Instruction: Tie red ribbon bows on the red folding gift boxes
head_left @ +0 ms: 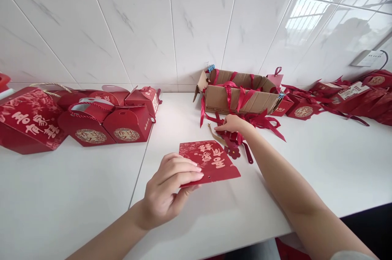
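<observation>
My left hand (174,184) grips a flattened red gift box (211,160), thumb below and fingers on top. Pale characters are printed across it, and a small hole shows near its front edge. Farther out, my right hand (231,124) is down at a small pile of red pieces in front of the cardboard box, its fingers pinched together. What lies between those fingertips is hidden. Around that hand are a gold strip (216,134), a dark red flower-shaped piece (234,152), a dark red strap (248,154) and loose red ribbons (265,122).
A cardboard box (239,99) with red ribbons hung over its sides stands by the tiled wall (202,19). Assembled red gift boxes (128,127) line the left of the white counter (171,229). More red boxes (301,106) and ribbons lie to the right.
</observation>
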A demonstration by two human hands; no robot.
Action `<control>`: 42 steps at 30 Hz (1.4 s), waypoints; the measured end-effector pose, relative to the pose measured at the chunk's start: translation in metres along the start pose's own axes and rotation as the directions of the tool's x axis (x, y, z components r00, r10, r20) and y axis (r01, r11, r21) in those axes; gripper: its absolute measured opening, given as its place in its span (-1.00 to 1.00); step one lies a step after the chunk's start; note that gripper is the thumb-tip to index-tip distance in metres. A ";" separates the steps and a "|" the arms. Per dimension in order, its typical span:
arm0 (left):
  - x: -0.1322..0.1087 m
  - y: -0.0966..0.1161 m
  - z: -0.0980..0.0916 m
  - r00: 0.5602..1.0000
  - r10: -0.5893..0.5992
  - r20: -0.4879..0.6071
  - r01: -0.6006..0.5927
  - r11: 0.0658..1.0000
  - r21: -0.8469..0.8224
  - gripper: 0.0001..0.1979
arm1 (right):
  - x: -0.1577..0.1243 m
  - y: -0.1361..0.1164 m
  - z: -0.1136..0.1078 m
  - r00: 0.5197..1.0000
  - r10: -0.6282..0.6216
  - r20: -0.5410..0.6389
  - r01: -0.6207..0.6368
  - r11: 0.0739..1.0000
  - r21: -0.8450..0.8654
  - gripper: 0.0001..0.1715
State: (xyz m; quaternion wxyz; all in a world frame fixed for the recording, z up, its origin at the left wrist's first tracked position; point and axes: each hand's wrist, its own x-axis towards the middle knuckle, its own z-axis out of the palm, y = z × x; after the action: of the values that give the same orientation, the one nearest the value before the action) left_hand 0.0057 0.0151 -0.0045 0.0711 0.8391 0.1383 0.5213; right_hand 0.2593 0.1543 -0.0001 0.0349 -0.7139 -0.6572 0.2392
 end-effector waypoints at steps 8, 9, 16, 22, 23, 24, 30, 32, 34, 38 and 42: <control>0.000 -0.002 -0.001 1.000 -0.005 0.007 0.005 1.000 0.005 -0.77 | -0.001 -0.001 -0.009 0.996 -0.060 0.060 0.060 0.998 0.011 -0.73; 0.000 -0.002 -0.001 1.000 -0.007 0.009 0.007 1.000 0.008 -0.76 | -0.002 0.000 -0.010 0.996 -0.063 0.057 0.062 0.998 0.016 -0.75; -0.001 -0.005 -0.002 0.999 -0.046 0.022 0.045 0.997 0.066 -0.76 | -0.001 0.000 -0.007 0.993 -0.084 0.085 0.081 0.996 0.043 -0.80; -0.002 -0.005 -0.001 0.998 -0.069 0.000 0.069 0.997 0.040 -0.76 | -0.010 -0.005 -0.012 0.974 -0.196 0.109 0.179 0.973 0.147 -0.79; -0.002 -0.005 -0.001 0.997 -0.076 -0.004 0.076 0.997 0.031 -0.75 | -0.015 -0.006 -0.017 0.966 -0.236 0.105 0.213 0.958 0.193 -0.78; -0.001 -0.006 0.000 0.996 -0.084 -0.011 0.084 0.996 0.026 -0.75 | -0.021 -0.008 -0.022 0.948 -0.300 0.103 0.258 0.918 0.300 -0.77; 0.032 -0.029 -0.001 0.974 -0.224 -0.026 0.225 0.961 0.162 -0.90 | -0.059 -0.023 -0.047 0.757 -0.628 -0.177 0.338 0.144 0.930 -0.67; 0.055 -0.038 -0.007 0.909 -0.410 0.076 0.375 0.883 0.282 -0.95 | -0.070 -0.028 -0.049 0.728 -0.607 -0.318 0.331 -0.095 0.939 -0.72; 0.079 -0.043 -0.015 0.837 -0.511 0.196 0.420 0.829 0.370 -0.90 | -0.080 -0.033 -0.048 0.716 -0.568 -0.405 0.335 -0.230 0.914 -0.78; 0.111 -0.041 -0.025 0.712 -0.579 0.398 0.369 0.790 0.490 -0.84 | -0.093 -0.036 -0.044 0.729 -0.539 -0.422 0.355 -0.229 0.906 -0.80; 0.116 -0.036 -0.026 0.708 -0.551 0.443 0.311 0.805 0.505 -0.85 | -0.099 -0.035 -0.042 0.720 -0.590 -0.366 0.278 -0.238 0.931 -0.79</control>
State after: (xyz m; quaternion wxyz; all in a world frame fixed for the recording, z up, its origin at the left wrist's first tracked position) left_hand 0.0253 0.0838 0.0965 0.0615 0.8937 0.4086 0.1750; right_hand 0.2407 0.0751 0.0789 0.5341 -0.1476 -0.4902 0.6728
